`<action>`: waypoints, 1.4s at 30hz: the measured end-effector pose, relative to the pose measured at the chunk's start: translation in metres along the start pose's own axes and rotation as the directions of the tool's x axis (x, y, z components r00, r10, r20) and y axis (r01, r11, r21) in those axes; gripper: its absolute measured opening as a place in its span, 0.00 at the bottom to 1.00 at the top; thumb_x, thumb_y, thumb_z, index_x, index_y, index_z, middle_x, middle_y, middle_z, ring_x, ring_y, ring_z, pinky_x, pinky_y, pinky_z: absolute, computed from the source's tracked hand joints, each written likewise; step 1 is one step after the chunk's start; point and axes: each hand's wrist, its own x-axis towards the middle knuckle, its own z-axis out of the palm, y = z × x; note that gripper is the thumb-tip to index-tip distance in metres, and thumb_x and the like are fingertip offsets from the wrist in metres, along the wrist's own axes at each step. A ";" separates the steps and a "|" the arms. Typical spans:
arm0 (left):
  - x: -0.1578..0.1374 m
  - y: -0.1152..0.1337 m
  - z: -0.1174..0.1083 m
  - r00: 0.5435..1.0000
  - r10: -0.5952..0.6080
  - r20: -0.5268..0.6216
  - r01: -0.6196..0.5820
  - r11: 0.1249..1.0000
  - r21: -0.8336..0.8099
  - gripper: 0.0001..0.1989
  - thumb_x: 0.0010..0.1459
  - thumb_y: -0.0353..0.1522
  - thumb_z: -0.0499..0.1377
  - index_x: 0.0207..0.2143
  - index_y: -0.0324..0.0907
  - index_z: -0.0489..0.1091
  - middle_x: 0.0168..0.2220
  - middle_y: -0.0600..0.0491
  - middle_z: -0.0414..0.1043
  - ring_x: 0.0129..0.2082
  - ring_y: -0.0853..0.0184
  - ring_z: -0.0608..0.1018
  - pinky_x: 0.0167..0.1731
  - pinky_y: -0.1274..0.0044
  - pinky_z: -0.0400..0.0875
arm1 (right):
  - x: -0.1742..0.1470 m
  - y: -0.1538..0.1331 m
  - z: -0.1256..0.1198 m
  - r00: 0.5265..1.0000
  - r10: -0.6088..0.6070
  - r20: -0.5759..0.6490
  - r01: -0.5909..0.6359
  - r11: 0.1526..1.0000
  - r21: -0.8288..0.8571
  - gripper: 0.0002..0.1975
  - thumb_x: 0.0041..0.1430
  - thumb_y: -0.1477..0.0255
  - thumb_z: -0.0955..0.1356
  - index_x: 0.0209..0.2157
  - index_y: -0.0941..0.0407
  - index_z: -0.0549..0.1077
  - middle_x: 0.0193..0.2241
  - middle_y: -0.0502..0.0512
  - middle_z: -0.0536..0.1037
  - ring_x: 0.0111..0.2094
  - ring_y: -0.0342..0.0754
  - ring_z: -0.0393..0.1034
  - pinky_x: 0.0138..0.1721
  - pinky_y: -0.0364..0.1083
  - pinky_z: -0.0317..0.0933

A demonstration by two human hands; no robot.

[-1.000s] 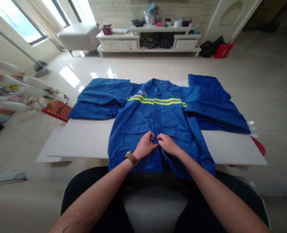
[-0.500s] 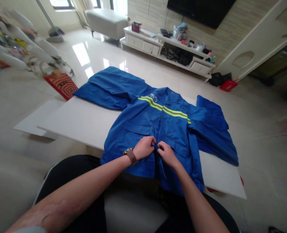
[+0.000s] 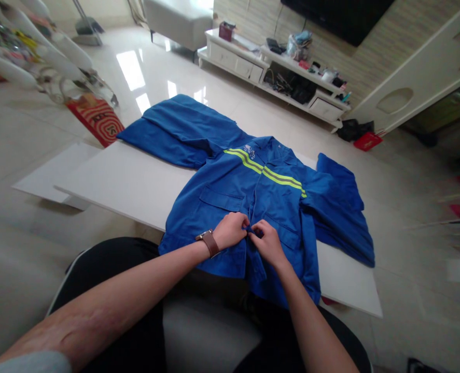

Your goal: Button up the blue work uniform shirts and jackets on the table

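Note:
A blue work jacket [image 3: 230, 181] lies spread face up, its collar at the far side and its sleeves out to both sides. Yellow-green reflective stripes cross its chest. My left hand [image 3: 233, 229], with a brown-strapped watch on the wrist, pinches the jacket's front edge at the middle. Close against it, my right hand [image 3: 267, 241] is closed on the opposite front edge. The fingertips of both hands nearly touch, and the bit of cloth between them is slightly lifted. Any button there is hidden by the fingers. Below the hands the two front edges hang apart over the near side.
The jacket rests on a white table [image 3: 128, 181]. A red bag [image 3: 97, 122] stands beyond its left end. Farther back are a white TV cabinet [image 3: 237, 62] loaded with items and a grey bench [image 3: 179, 23]. My knees are under the near table edge.
The view has shifted slightly. My right fingers have moved closer to the left ones and curl more around the cloth at the front edge. The jacket lies much as before.

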 end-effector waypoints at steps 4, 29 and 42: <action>-0.002 0.001 0.000 1.000 0.000 -0.002 0.000 0.997 0.076 0.12 0.54 0.25 0.60 0.41 0.43 0.78 0.41 0.48 0.81 0.44 0.59 0.80 0.45 0.73 0.72 | 0.001 0.000 0.000 0.999 0.000 -0.046 0.004 0.997 0.079 0.02 0.57 0.74 0.68 0.31 0.55 0.74 0.35 0.53 0.72 0.38 0.48 0.68 0.39 0.46 0.60; -0.009 0.004 0.000 0.986 0.098 0.137 -0.139 0.933 0.331 0.11 0.62 0.27 0.52 0.41 0.42 0.74 0.41 0.46 0.77 0.43 0.58 0.79 0.44 0.71 0.70 | 0.000 0.006 0.003 0.999 -0.039 0.007 0.039 0.999 0.013 0.02 0.59 0.76 0.71 0.35 0.55 0.77 0.45 0.56 0.75 0.47 0.49 0.71 0.50 0.49 0.64; -0.010 0.007 0.004 0.980 0.086 0.177 -0.150 0.909 0.388 0.10 0.62 0.27 0.53 0.42 0.42 0.73 0.41 0.47 0.77 0.42 0.60 0.78 0.44 0.72 0.70 | -0.004 0.004 0.005 0.998 -0.048 0.046 0.051 0.996 -0.076 0.07 0.61 0.81 0.68 0.33 0.56 0.76 0.45 0.57 0.75 0.45 0.49 0.71 0.47 0.47 0.63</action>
